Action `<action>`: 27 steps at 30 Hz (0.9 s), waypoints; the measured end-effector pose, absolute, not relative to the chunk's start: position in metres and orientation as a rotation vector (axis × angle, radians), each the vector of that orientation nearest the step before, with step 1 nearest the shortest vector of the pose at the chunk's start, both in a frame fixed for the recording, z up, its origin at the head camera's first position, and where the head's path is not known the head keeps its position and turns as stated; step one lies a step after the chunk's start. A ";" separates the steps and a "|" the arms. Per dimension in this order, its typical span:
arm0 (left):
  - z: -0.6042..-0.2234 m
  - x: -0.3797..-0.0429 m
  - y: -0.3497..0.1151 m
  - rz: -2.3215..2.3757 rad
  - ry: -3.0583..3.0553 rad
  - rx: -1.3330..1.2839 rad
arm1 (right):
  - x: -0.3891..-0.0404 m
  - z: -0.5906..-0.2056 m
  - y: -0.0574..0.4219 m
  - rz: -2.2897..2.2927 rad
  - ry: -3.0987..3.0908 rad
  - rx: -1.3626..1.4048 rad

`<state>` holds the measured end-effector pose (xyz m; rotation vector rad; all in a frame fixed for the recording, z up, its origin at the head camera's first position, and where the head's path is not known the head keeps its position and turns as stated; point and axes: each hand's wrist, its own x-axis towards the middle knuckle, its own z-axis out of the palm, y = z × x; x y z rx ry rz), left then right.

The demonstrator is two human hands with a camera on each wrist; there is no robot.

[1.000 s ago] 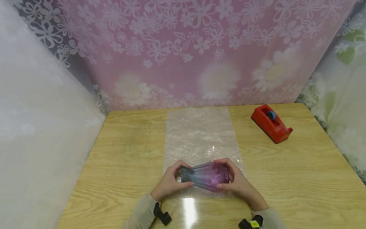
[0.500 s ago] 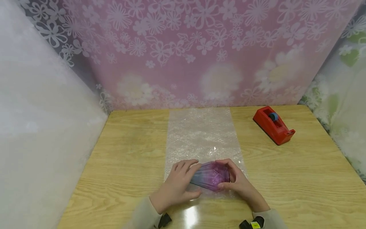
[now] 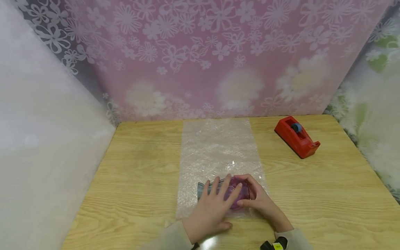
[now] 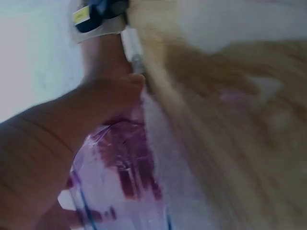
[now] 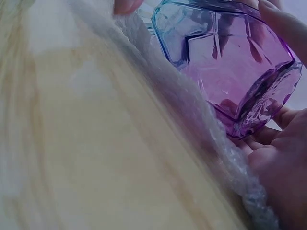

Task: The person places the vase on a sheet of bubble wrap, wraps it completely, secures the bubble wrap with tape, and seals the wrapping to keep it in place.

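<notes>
The wooden table (image 3: 131,166) spreads out in front of me, walled in by a pink flowered backdrop (image 3: 203,59). A sheet of bubble wrap (image 3: 218,146) runs down the table's middle from the far edge to the near one. Off to my right, near the far corner and well apart from my hands, stands a red tape dispenser (image 3: 297,136).

On the near end of the bubble wrap lies a faceted purple glass vase (image 3: 232,189), on its side, its bluish neck pointing left and its wide purple base to the right. My left hand (image 3: 214,208) lies over the top of the vase with the fingers straight and spread, pressing down on it. My right hand (image 3: 262,203) cups the base end, thumb and fingers curled around the glass. In the right wrist view the vase (image 5: 230,72) rests right against the rumpled edge of the wrap (image 5: 201,129).
</notes>
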<state>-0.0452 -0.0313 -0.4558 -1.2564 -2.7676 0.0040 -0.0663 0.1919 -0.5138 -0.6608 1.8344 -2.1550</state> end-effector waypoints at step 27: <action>-0.453 -0.061 -0.004 0.000 -2.540 -1.115 | -0.071 -0.512 0.189 -2.251 1.783 -0.844</action>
